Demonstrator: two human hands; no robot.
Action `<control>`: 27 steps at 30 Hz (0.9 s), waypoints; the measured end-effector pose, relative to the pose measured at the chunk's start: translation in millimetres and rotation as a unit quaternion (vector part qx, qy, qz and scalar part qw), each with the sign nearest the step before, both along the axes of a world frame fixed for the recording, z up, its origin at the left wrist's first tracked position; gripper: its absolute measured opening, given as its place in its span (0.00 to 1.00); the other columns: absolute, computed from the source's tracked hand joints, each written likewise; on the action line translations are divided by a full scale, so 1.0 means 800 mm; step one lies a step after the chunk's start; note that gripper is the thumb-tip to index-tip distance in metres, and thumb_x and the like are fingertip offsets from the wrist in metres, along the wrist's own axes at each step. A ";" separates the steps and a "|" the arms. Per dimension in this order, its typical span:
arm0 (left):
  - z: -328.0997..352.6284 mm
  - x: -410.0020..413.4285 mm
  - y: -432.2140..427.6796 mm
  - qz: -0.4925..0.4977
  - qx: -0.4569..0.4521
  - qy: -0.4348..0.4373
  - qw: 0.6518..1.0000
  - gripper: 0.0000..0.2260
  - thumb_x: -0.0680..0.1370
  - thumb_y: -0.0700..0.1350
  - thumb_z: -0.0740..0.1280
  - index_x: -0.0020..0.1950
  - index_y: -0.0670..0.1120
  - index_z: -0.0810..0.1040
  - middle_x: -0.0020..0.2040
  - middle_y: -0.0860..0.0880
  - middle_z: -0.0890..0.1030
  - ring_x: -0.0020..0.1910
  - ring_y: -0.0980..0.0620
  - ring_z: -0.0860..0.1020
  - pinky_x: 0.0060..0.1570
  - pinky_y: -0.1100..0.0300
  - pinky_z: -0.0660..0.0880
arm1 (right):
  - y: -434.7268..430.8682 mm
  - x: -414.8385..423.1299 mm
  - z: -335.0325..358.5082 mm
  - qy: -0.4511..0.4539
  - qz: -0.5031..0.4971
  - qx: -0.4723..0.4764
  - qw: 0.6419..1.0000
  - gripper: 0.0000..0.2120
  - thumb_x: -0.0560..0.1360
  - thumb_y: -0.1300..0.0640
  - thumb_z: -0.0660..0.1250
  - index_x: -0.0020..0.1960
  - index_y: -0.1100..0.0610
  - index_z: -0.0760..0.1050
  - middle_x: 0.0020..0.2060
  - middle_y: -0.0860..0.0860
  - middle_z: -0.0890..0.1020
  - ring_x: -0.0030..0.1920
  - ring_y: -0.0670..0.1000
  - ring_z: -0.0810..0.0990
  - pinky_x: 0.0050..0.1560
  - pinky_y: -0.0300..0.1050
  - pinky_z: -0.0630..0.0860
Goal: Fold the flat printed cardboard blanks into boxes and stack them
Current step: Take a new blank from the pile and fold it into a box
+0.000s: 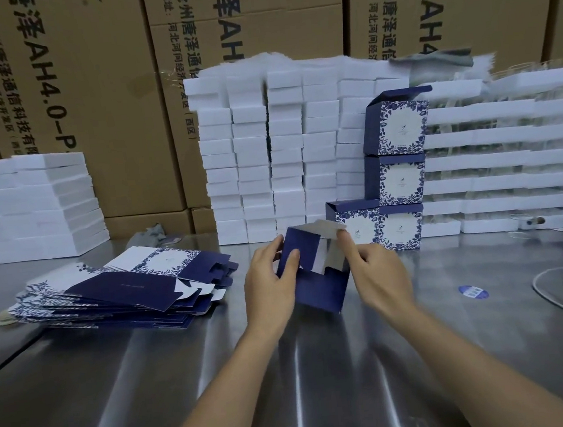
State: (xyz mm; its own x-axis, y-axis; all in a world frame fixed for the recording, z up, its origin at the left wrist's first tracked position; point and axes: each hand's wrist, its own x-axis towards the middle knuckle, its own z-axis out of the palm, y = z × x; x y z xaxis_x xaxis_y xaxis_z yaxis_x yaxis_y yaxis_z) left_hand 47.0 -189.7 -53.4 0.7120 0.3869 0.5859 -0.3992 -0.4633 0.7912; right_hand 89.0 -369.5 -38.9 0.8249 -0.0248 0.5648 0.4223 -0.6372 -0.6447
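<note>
**Blue box half folded**

The left hand grips the left wall of the box on the tabletop. The right hand pinches its right flap. Flat blanks lie left of the hands, and finished boxes stand stacked just behind them.

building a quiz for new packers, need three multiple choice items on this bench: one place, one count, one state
1. Where on the steel table is the pile of flat blue-and-white printed cardboard blanks? A left side B right side C on the cartons
2. How many folded blue floral boxes stand stacked? A two B four C seven
3. The dark blue cardboard box in the left hand and right hand is A taped shut B crushed flat C half folded
A, left of both hands; B, three in a column, one beside; C, its flaps stand open.
</note>
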 end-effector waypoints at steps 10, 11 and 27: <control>-0.003 0.013 0.023 0.142 -0.148 0.054 0.977 0.04 0.80 0.49 0.73 0.52 0.50 0.84 0.42 0.59 0.82 0.48 0.50 0.83 0.49 0.54 0.78 | 0.027 -0.021 -0.001 -0.188 0.089 -0.002 0.978 0.14 0.81 0.38 0.63 0.45 0.46 0.68 0.39 0.42 0.74 0.41 0.45 0.74 0.39 0.46 0.71; -0.003 0.015 0.025 0.112 -0.220 0.049 0.968 0.02 0.80 0.46 0.74 0.49 0.50 0.83 0.43 0.56 0.84 0.48 0.49 0.84 0.51 0.50 0.81 | 0.031 -0.024 -0.001 -0.212 0.089 -0.016 0.973 0.11 0.81 0.40 0.64 0.47 0.46 0.70 0.42 0.41 0.74 0.44 0.45 0.73 0.41 0.46 0.72; 0.002 0.008 -0.010 -0.113 -0.544 0.073 0.828 0.16 0.78 0.35 0.74 0.65 0.35 0.78 0.46 0.40 0.89 0.44 0.46 0.89 0.50 0.53 0.86 | 0.070 -0.034 -0.018 0.208 0.223 0.269 0.914 0.16 0.85 0.50 0.64 0.44 0.58 0.80 0.34 0.49 0.78 0.30 0.44 0.77 0.31 0.36 0.69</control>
